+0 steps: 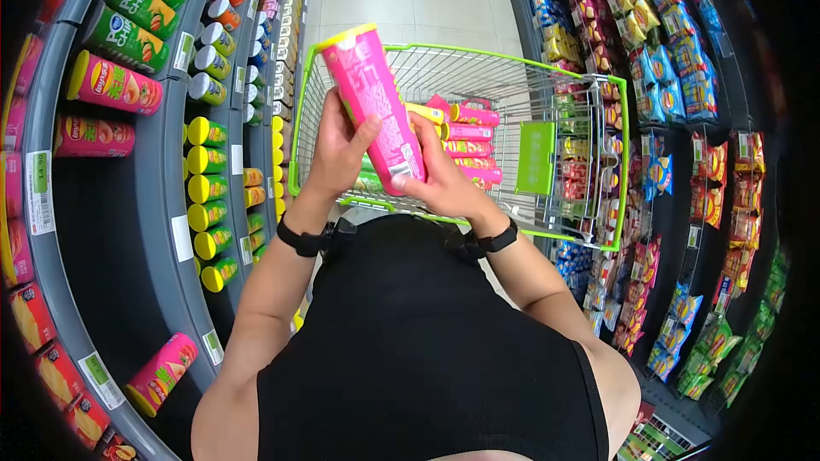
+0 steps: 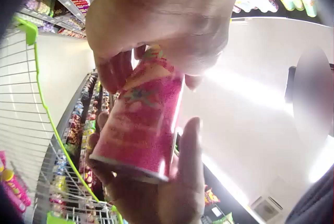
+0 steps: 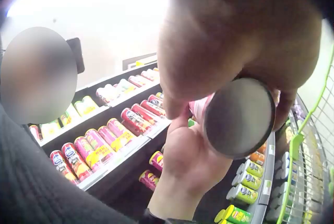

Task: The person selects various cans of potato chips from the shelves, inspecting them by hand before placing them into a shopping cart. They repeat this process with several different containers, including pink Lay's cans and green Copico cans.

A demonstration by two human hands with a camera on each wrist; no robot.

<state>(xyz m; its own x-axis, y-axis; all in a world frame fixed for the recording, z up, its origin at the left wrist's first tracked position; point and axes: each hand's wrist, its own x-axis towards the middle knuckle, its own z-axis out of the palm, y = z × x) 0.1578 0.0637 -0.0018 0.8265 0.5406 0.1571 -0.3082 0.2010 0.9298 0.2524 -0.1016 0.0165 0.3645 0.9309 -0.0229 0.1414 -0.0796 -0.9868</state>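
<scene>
Both hands hold a pink chip canister with a yellow lid, tilted over the near side of the shopping cart. My left hand grips its middle from the left, thumb across the printed side. On the other side, my right hand holds the lower end, its thumb near the barcode. The left wrist view shows the canister's pink front between the two hands. Its round metal base faces the right wrist camera. Inside the cart lie several pink canisters, partly hidden by the right hand.
Shelves of chip canisters line the left side, with one pink canister lying on a lower shelf. Bagged snacks hang along the right. Pale floor stretches ahead beyond the cart.
</scene>
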